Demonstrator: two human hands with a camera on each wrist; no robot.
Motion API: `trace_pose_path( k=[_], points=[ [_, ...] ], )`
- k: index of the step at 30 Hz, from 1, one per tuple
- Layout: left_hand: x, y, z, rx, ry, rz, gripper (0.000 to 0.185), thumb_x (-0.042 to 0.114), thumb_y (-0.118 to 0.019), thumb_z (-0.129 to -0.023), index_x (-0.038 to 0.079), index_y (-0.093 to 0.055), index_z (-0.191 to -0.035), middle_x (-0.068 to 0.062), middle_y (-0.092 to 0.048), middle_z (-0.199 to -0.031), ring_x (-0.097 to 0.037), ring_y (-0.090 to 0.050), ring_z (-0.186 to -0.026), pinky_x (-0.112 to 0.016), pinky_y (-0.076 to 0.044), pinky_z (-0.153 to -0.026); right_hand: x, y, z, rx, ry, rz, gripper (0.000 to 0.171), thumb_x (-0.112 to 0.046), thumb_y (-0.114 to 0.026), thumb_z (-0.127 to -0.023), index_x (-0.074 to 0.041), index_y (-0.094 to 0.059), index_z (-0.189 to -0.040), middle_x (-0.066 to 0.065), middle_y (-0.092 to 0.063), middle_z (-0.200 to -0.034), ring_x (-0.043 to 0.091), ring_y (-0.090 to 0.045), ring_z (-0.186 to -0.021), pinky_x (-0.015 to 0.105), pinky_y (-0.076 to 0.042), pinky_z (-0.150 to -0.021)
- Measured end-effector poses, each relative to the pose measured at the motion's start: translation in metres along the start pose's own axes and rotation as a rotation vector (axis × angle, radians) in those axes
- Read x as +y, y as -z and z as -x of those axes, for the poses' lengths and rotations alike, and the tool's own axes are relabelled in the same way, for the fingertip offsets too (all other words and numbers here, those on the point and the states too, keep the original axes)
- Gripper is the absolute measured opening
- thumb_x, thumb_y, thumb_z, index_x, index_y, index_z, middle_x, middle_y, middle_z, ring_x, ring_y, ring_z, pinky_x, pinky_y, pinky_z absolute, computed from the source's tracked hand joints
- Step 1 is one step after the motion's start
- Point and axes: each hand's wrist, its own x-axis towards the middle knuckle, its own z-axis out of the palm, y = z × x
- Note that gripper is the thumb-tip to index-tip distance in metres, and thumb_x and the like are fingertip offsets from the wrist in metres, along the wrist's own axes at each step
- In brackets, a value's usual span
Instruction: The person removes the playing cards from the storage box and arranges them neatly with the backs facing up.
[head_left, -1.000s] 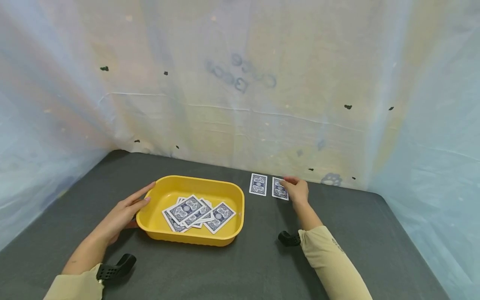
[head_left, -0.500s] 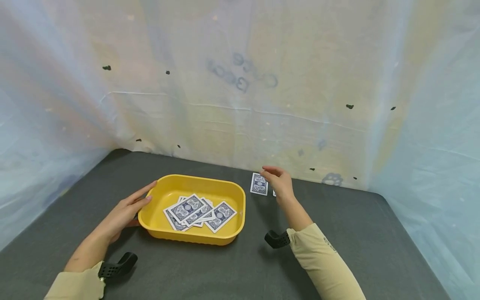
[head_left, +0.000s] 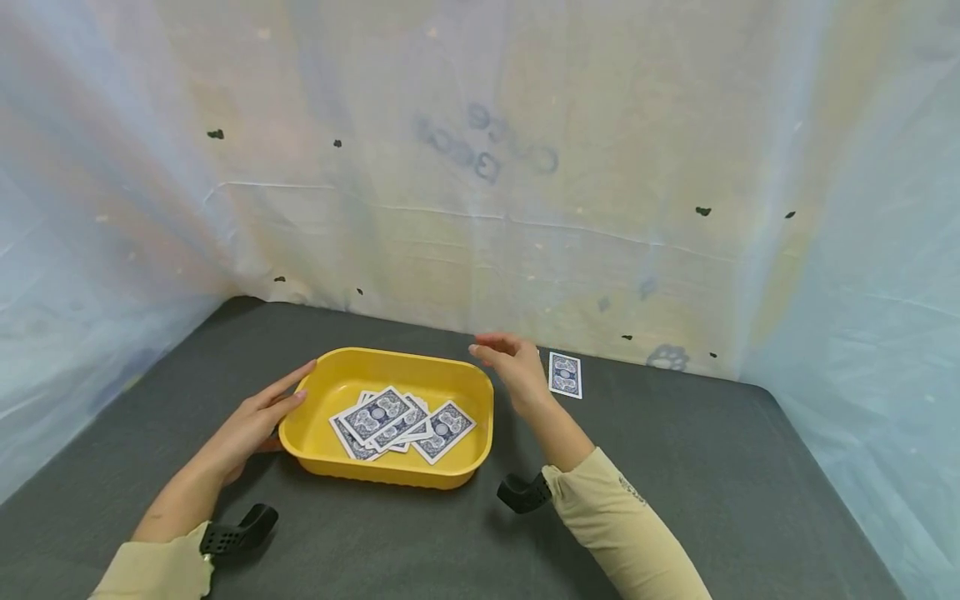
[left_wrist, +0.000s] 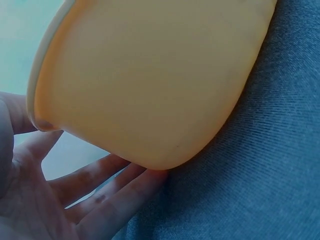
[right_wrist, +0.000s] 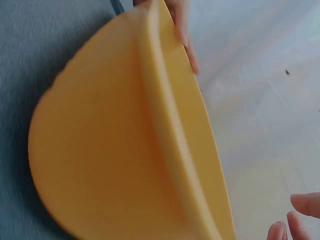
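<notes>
My left hand point(head_left: 251, 429) holds the yellow plastic tub point(head_left: 382, 477) at its left end. In the left wrist view the fingers point(left_wrist: 122, 197) lie against the outside of its wall, with one digit by the rim. Inside lies a loose heap of face-down playing cards point(head_left: 377, 414) with blue-and-white backs. My right hand point(head_left: 516, 371) hovers just beyond the tub's right end, fingers loosely bent and nothing visible between them. Right of it, a playing card point(head_left: 566, 375) lies face down on the table. Another card is almost wholly hidden behind this hand.
A dark grey cloth-like surface point(head_left: 712, 492) covers the table. Pale translucent sheeting point(head_left: 480, 258) hangs along its back edge and both sides. Each wrist carries a black camera mount; the right mount point(head_left: 525, 493) sits low near the tub.
My right hand has moved left from the right-hand card, across the other card, to the tub's right end. Both cards stay on the table. The left hand keeps its place.
</notes>
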Motion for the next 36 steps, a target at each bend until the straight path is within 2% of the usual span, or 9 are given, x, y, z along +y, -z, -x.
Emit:
trace_pose_path(
  k=[4, 10, 14, 20, 25, 28, 36],
  points=[
    [-0.001, -0.001, 0.001, 0.000, -0.004, 0.007, 0.065, 0.049, -0.039, -0.101, 0.026, -0.012, -0.155, -0.023, -0.012, -0.158, -0.041, -0.040, -0.129, -0.045, -0.054, -0.088, -0.001, -0.015, 0.003, -0.019, -0.004, -0.002, 0.026, -0.012, -0.070, -0.087, -0.002, -0.068, -0.111, 0.012, -0.065, -0.111, 0.026, -0.061, -0.101, 0.041, -0.048, -0.098],
    [-0.001, -0.001, 0.001, 0.003, 0.006, 0.002, 0.065, 0.050, -0.038, -0.101, 0.027, -0.012, -0.155, -0.023, -0.012, -0.158, -0.042, -0.040, -0.129, -0.045, -0.053, -0.089, -0.002, -0.033, 0.008, -0.049, -0.005, 0.012, 0.028, -0.013, -0.069, -0.087, 0.000, -0.068, -0.113, 0.012, -0.067, -0.107, 0.028, -0.062, -0.098, 0.040, -0.049, -0.096],
    [-0.001, -0.002, 0.000, 0.000, 0.002, 0.002, 0.065, 0.050, -0.038, -0.101, 0.028, -0.011, -0.155, -0.023, -0.012, -0.158, -0.042, -0.040, -0.130, -0.046, -0.053, -0.089, -0.001, -0.043, 0.009, -0.051, -0.039, 0.028, 0.028, -0.014, -0.069, -0.086, -0.002, -0.069, -0.112, 0.010, -0.068, -0.107, 0.022, -0.062, -0.094, 0.036, -0.050, -0.094],
    [-0.003, -0.002, -0.001, 0.000, -0.004, 0.000, 0.064, 0.049, -0.037, -0.101, 0.029, -0.010, -0.155, -0.023, -0.012, -0.158, -0.043, -0.039, -0.130, -0.048, -0.053, -0.089, 0.001, -0.062, 0.012, -0.038, -0.102, 0.035, 0.028, -0.013, -0.073, -0.082, -0.005, -0.070, -0.109, 0.010, -0.067, -0.103, 0.020, -0.062, -0.089, 0.039, -0.050, -0.093],
    [-0.004, -0.001, 0.000, 0.005, -0.004, -0.003, 0.064, 0.049, -0.037, -0.101, 0.028, -0.010, -0.155, -0.024, -0.013, -0.158, -0.041, -0.042, -0.127, -0.047, -0.053, -0.088, 0.006, -0.081, 0.015, -0.051, -0.160, 0.105, 0.035, -0.018, -0.077, -0.080, -0.007, -0.068, -0.112, 0.007, -0.066, -0.106, 0.018, -0.060, -0.094, 0.034, -0.049, -0.090],
    [-0.004, -0.001, 0.000, 0.003, -0.008, -0.004, 0.063, 0.048, -0.037, -0.102, 0.028, -0.010, -0.155, -0.024, -0.012, -0.158, -0.041, -0.043, -0.127, -0.047, -0.053, -0.088, 0.008, -0.091, 0.018, -0.061, -0.189, 0.160, 0.037, -0.021, -0.078, -0.079, -0.008, -0.068, -0.112, 0.006, -0.065, -0.109, 0.018, -0.058, -0.097, 0.034, -0.048, -0.092],
    [-0.004, -0.002, -0.001, 0.004, -0.005, 0.009, 0.063, 0.048, -0.038, -0.102, 0.030, -0.010, -0.155, -0.023, -0.011, -0.159, -0.043, -0.039, -0.130, -0.047, -0.053, -0.088, 0.015, -0.106, 0.020, -0.076, -0.201, 0.257, 0.040, -0.022, -0.081, -0.077, -0.007, -0.068, -0.112, 0.008, -0.063, -0.113, 0.021, -0.058, -0.102, 0.035, -0.050, -0.093]
  ],
)
